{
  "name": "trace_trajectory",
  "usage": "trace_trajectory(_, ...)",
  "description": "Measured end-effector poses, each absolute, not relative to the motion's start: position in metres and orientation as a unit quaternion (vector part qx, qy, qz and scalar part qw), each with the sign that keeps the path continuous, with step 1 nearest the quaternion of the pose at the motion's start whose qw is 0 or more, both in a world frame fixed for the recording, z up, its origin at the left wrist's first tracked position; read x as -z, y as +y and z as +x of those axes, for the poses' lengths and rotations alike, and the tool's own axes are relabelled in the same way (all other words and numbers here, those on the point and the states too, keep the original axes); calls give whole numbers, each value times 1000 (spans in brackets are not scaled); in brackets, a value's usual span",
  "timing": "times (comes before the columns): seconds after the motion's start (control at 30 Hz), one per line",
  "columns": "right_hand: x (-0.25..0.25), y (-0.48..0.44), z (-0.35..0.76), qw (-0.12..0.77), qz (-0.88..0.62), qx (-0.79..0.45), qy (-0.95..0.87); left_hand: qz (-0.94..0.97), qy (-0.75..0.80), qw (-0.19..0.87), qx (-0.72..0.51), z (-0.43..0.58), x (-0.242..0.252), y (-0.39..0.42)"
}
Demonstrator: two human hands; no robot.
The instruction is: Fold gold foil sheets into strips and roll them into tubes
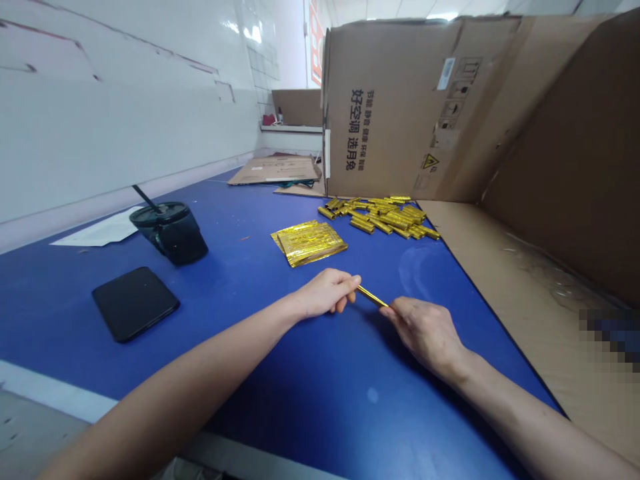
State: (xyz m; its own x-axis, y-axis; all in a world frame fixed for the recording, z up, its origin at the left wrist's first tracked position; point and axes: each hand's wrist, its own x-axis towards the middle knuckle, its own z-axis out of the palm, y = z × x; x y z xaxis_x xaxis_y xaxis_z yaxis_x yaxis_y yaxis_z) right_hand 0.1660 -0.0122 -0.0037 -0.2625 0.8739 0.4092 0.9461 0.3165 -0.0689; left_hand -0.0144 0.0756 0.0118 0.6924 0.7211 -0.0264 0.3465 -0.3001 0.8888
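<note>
Between my two hands a thin gold foil strip [373,296] is stretched at a slant above the blue table. My left hand [327,292] pinches its upper left end between thumb and fingers. At the lower right end, my right hand [425,331] is closed on the same strip; the fingertips are partly hidden. Just beyond my left hand lies a stack of flat, shiny gold foil sheets [313,243]. Farther back to the right is a loose pile of several small gold foil rolls [385,217], lying in different directions.
A dark cup with a straw [173,230] and a black tablet-like slab [135,303] are on the left, near a white paper sheet [97,229]. A large cardboard box [395,133] stands behind the rolls, its cardboard continuing along the right edge. Flat cardboard [273,170] lies at the back.
</note>
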Motion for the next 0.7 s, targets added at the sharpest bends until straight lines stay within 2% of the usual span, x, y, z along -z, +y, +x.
trace_trajectory(0.1,1,-13,166,184,-580,90,-789,763,354,509,-184,-14,-10,78)
trace_trajectory(0.2,-2,-14,163,205,-590,-6,-781,763,353,508,-189,-13,-8,77)
trace_trajectory(0.43,-3,-15,159,226,-551,-180,-783,831,292,442,-171,-4,-5,47)
trace_trajectory(0.7,-4,-16,157,267,-551,-284,-738,830,293,422,-214,-3,-9,45)
